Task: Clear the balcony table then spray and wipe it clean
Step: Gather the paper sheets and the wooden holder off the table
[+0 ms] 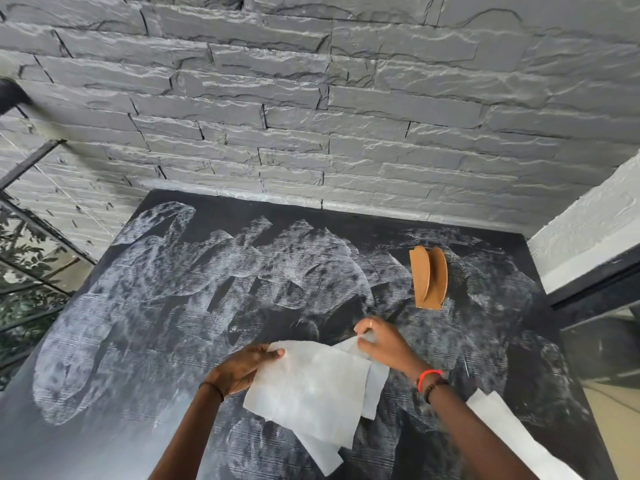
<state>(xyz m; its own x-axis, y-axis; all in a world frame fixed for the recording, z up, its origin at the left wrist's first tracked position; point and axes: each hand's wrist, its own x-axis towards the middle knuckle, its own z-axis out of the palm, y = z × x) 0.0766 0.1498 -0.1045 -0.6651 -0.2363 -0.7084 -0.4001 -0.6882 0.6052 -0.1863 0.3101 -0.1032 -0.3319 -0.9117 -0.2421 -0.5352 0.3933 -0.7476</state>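
Note:
The dark balcony table (pixel 173 341) fills the lower view, its top covered in whitish swirled streaks. A white paper towel (pixel 311 386) hangs just above the table's near middle, held between both hands. My left hand (pixel 239 368) grips its left edge. My right hand (pixel 381 341) pinches its upper right corner, with a ring on one finger and a red band on the wrist. A second white sheet (pixel 516 434) lies flat under my right forearm near the front right.
A brown wooden napkin holder (pixel 429 278) stands upright on the table at the back right. A grey stone-clad wall (pixel 311 116) runs behind the table. A white ledge and dark frame (pixel 588 258) close the right side; glass railing (pixel 31 258) lies left.

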